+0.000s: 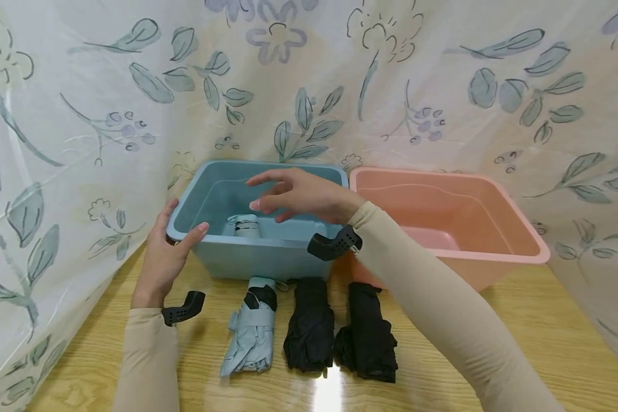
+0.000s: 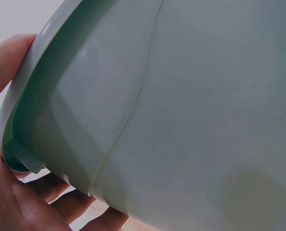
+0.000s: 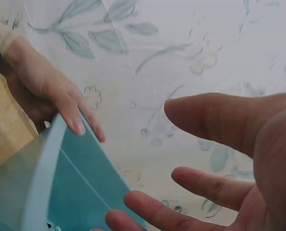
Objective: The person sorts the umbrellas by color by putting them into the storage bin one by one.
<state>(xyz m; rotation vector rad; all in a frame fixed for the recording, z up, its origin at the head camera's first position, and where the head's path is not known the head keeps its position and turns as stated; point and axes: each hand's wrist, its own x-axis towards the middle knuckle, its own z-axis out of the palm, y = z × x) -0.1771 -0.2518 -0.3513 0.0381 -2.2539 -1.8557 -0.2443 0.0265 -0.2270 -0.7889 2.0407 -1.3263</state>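
My left hand (image 1: 166,254) grips the left front corner of a blue plastic bin (image 1: 268,243), with the thumb over the rim. The left wrist view shows its fingers (image 2: 68,204) around the outer wall. Above the bin's opening hovers my right hand (image 1: 304,195), fingers spread and holding nothing; the right wrist view shows a gap between its thumb (image 3: 205,115) and the other fingers. Inside the bin lies a folded pale blue umbrella (image 1: 247,226), seen in part. A folded light blue umbrella (image 1: 252,332) and two folded black umbrellas, one in the middle (image 1: 310,332) and one at right (image 1: 368,332), lie in front.
A pink plastic bin (image 1: 494,257) stands right beside the blue one, partly behind my right forearm. Both are on a wooden table (image 1: 201,366). A floral-patterned curtain (image 1: 309,86) hangs behind and along the sides.
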